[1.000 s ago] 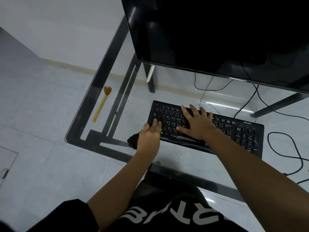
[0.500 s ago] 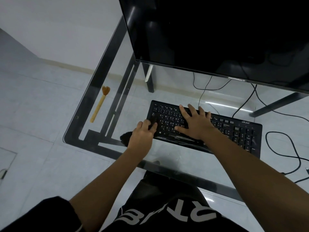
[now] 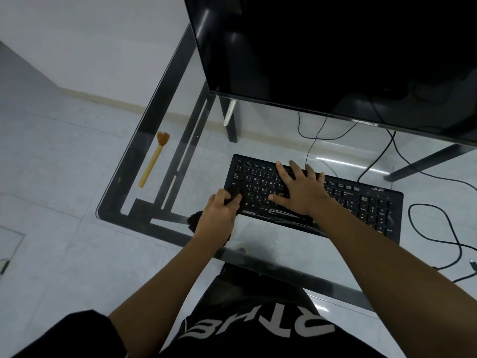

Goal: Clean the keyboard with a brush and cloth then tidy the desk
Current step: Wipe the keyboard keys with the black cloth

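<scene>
Dark monitor (image 3: 335, 47) at the back; loose black cables (image 3: 426, 204) on pale floor tiles (image 3: 51, 177).

Computer desk in a plain room, probably a home or a small office; the view does not settle which. Clear glass desk top on a black metal frame (image 3: 144, 140); pale grey floor tiles (image 3: 51, 177) show straight through it. Large black flat screen (image 3: 335, 47), dark, stands at the back of the desk. Black full-size keyboard with white lettering (image 3: 361, 202) lies on the glass in front of it. Thin black cables (image 3: 450, 228) hang below the screen and loop loose over the floor on the right. Bare white wall (image 3: 90, 34), cream skirting strip (image 3: 103, 99) at its foot. A person's lap in a black garment with white lettering (image 3: 258, 329) sits at the desk's near edge.
</scene>
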